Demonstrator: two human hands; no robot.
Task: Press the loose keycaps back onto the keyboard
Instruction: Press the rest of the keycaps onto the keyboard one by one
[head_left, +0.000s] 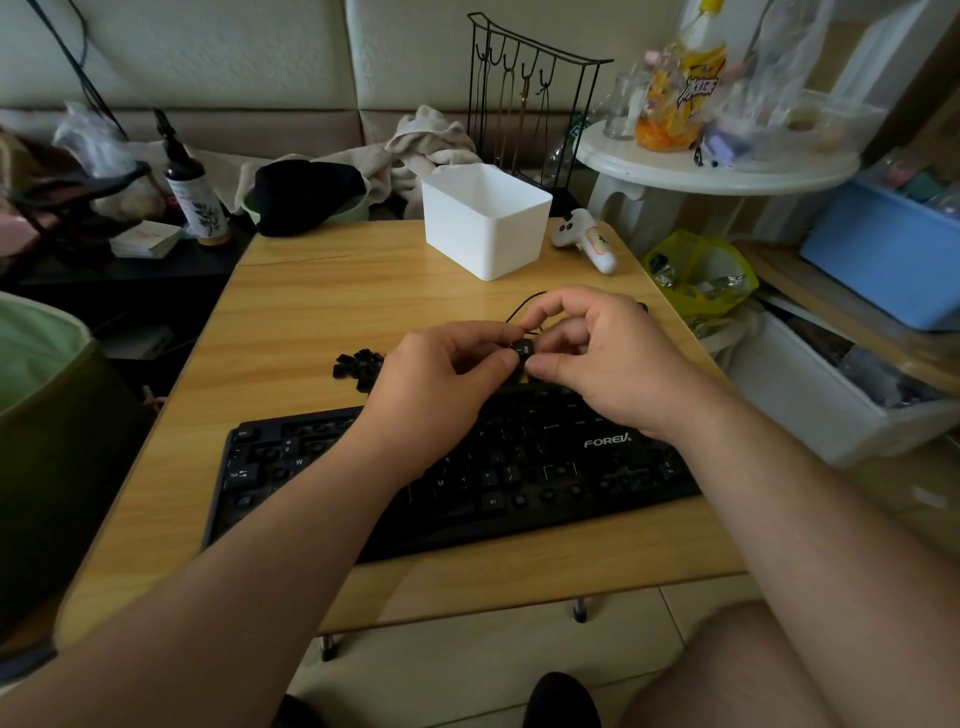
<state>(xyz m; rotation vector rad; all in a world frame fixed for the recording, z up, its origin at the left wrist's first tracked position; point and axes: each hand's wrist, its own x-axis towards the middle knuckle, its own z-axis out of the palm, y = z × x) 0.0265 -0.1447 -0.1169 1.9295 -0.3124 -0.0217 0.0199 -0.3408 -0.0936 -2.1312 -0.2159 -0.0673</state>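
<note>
Above the far edge of the black keyboard (457, 467), both hands meet over a single black keycap (522, 348) with pale lettering on its top. Left hand (441, 384) pinches it from one side with curled fingers, and right hand (597, 358) pinches the other side between thumb and forefinger. Several sockets on the keyboard's left part stand bare (matte, squarish pits). Loose glossy keycaps (358, 364) lie heaped on the wood-grain desk (311, 312), just beyond the keyboard, left of the hands. A white, smooth-walled plastic bin (485, 223) stands near the far edge.
</note>
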